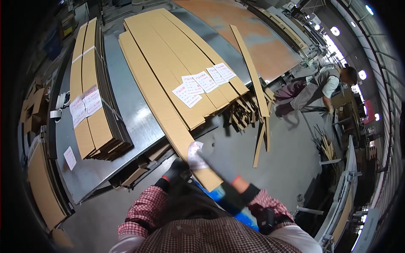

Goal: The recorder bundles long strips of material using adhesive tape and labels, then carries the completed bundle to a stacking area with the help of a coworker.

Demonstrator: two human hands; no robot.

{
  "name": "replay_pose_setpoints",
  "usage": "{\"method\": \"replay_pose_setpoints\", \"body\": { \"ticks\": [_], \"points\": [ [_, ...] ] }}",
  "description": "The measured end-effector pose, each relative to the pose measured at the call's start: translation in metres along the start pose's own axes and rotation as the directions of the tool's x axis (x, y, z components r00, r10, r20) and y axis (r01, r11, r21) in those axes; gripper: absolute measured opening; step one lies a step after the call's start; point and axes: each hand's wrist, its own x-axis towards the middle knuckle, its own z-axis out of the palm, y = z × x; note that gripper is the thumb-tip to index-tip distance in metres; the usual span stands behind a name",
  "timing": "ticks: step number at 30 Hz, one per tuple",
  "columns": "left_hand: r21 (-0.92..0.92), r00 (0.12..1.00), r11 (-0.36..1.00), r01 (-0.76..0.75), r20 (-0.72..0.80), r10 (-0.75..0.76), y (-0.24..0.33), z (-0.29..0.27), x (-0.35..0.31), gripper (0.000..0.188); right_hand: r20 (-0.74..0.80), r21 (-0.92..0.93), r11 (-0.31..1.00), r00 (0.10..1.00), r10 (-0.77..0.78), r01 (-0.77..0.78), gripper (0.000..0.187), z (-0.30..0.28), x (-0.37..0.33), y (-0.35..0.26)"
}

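Note:
A long brown cardboard strip (179, 137) reaches off the main stack toward me, with its near end beyond the table edge. A white paper label with print (195, 155) lies on it, curving slightly. My right hand (221, 163), in a grey glove and blurred, stretches its fingers out flat to the label's right side. At the strip's left edge is my left hand (176, 169), dark-gloved; its fingers are too dark to make out. More paper labels (203, 81) lie across the near end of the cardboard stack (158, 46).
A strapped cardboard stack (86, 59) with labels stands left on the metal table (141, 122); a loose label (70, 158) lies nearby. A narrow cardboard strip (249, 63) leans by a pile of offcuts (244, 114). Another person (320, 86) bends over at the right.

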Motion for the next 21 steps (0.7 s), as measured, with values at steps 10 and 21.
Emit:
{"method": "replay_pose_setpoints", "body": {
  "ticks": [10, 21],
  "points": [
    [-0.23, 0.685, 0.763, -0.604, 0.341, 0.644, 0.121, 0.021, -0.063, 0.017, -0.197, -0.631, 0.774, 0.976, -0.093, -0.054, 0.07, 0.016, -0.057, -0.088],
    [0.774, 0.831, 0.538, -0.333, -0.03, 0.556, 0.124, 0.075, -0.031, 0.019, 0.469, -0.18, 0.974, 0.859, 0.206, -0.136, 0.03, -0.112, 0.005, -0.103]
  ]
}}
